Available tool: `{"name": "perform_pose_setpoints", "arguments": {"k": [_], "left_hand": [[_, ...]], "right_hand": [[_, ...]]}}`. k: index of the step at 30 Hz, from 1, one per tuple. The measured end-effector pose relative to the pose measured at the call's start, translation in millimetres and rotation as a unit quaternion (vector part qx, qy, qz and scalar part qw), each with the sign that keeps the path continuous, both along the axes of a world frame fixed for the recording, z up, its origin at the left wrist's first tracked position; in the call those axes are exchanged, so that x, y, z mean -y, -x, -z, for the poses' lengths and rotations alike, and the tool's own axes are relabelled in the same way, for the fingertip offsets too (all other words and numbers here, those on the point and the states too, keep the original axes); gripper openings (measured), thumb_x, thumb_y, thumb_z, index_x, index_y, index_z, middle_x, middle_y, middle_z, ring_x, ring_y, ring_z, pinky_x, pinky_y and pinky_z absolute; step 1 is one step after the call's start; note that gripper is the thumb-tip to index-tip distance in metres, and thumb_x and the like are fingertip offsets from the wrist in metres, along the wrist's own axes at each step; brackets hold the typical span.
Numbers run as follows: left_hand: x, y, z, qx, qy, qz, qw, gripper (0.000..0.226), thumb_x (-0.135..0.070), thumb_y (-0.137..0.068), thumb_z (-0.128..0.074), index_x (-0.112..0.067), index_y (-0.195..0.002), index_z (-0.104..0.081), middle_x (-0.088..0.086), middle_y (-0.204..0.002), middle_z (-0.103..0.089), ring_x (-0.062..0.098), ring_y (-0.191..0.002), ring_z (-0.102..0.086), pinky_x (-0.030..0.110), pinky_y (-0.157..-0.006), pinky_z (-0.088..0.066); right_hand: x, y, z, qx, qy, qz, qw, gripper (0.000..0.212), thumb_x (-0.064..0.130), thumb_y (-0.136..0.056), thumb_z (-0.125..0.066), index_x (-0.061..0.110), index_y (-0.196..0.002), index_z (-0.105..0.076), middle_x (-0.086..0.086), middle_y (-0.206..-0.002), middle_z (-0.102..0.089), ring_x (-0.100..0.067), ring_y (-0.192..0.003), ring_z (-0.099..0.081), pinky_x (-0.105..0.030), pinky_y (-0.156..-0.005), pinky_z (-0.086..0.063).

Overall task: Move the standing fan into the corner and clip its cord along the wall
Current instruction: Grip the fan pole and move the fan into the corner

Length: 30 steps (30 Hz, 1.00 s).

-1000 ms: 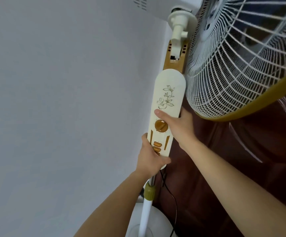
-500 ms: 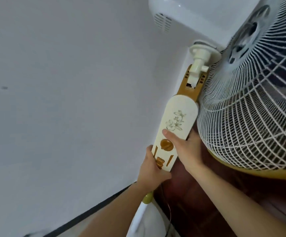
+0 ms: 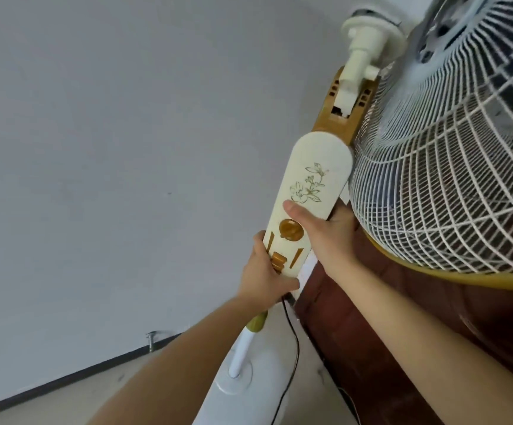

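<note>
The standing fan has a cream control column (image 3: 316,179) with a flower print and amber knob and buttons, a white wire cage head (image 3: 451,154) with a gold rim at the right, and a white round base (image 3: 249,391) low in the frame. My left hand (image 3: 264,277) grips the column's lower end around the buttons. My right hand (image 3: 325,234) holds the column from the right, thumb across its face beside the knob. A thin black cord (image 3: 295,348) drops from the column past the base to the floor.
A plain grey wall (image 3: 111,148) fills the left, with a dark skirting strip (image 3: 65,381) and a small metal pipe stub (image 3: 152,340) near the floor. A dark red-brown wooden panel (image 3: 371,348) stands right of the fan, close behind the cage.
The view has tipped down, so the base, floor and skirting show more. Both hands keep the same grip on the column, and the fan sits a little farther right in view.
</note>
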<state>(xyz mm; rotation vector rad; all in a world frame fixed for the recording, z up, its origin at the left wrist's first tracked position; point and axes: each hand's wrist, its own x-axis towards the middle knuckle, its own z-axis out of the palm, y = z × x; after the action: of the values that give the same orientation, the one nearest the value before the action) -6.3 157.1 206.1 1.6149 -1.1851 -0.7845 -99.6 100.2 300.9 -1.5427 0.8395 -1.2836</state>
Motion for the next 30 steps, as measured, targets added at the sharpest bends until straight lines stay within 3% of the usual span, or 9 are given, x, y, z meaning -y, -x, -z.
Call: {"name": "perform_pose_setpoints", "arguments": {"k": [5,11,15,22,25,30], "left_hand": [[-73.9,-12.5,-41.3,0.009,0.018,-0.072,0.997,0.086,-0.029,-0.049,-0.079,-0.049,-0.104,-0.016,-0.01,-0.093,-0.055,0.011,-0.08,-0.061,0.018,-0.055,-0.049],[-170.4,-28.9,-53.9,0.014,0.016,-0.171,0.985,0.09,-0.027,-0.05,-0.08,-0.047,-0.113,-0.019,-0.003,-0.098,-0.058,0.014,-0.083,-0.062,0.031,-0.062,-0.058],[-222.2,-54.7,-54.7,0.014,0.016,-0.221,0.975,0.093,-0.028,-0.051,-0.081,-0.047,-0.117,-0.019,-0.005,-0.1,-0.057,0.014,-0.085,-0.062,0.035,-0.066,-0.06],[-329.5,-138.9,-51.2,0.0,0.014,-0.304,0.953,0.092,-0.031,-0.051,-0.079,-0.045,-0.119,-0.018,-0.013,-0.096,-0.053,0.009,-0.081,-0.059,0.016,-0.052,-0.048],[-380.5,-188.6,-50.5,0.009,0.004,-0.32,0.947,0.091,-0.032,-0.052,-0.078,-0.047,-0.118,-0.017,-0.014,-0.094,-0.052,0.011,-0.079,-0.059,0.01,-0.043,-0.042],[-470.1,-271.9,-43.7,0.009,-0.003,-0.351,0.936,0.091,-0.031,-0.051,-0.078,-0.044,-0.119,-0.019,-0.012,-0.094,-0.054,0.01,-0.081,-0.059,0.012,-0.05,-0.043]], "right_hand": [[-61.6,-19.0,-37.4,-0.001,0.004,-0.079,0.997,0.039,0.029,-0.061,-0.085,0.028,-0.097,-0.07,0.016,-0.096,-0.076,-0.004,-0.089,-0.072,-0.02,-0.065,-0.057],[-144.9,-48.1,-50.7,-0.012,-0.001,-0.18,0.984,0.037,0.013,-0.071,-0.083,0.021,-0.104,-0.067,0.022,-0.089,-0.075,-0.001,-0.087,-0.071,-0.016,-0.062,-0.056],[-189.4,-83.0,-54.2,-0.018,-0.007,-0.23,0.973,0.045,0.016,-0.072,-0.082,0.012,-0.113,-0.066,0.012,-0.1,-0.073,-0.003,-0.09,-0.071,-0.018,-0.065,-0.057],[-286.8,-188.2,-55.7,-0.052,-0.005,-0.291,0.955,0.048,0.023,-0.069,-0.084,0.01,-0.112,-0.066,0.0,-0.104,-0.075,-0.012,-0.093,-0.072,-0.031,-0.074,-0.06],[-335.2,-241.6,-53.7,-0.052,-0.002,-0.305,0.951,0.047,0.025,-0.068,-0.085,0.013,-0.109,-0.067,0.002,-0.101,-0.075,-0.009,-0.09,-0.072,-0.028,-0.071,-0.06],[-423.5,-330.0,-49.0,-0.059,-0.004,-0.327,0.943,0.045,0.026,-0.068,-0.085,0.013,-0.108,-0.068,0.003,-0.1,-0.075,-0.007,-0.088,-0.072,-0.029,-0.071,-0.061]]}}
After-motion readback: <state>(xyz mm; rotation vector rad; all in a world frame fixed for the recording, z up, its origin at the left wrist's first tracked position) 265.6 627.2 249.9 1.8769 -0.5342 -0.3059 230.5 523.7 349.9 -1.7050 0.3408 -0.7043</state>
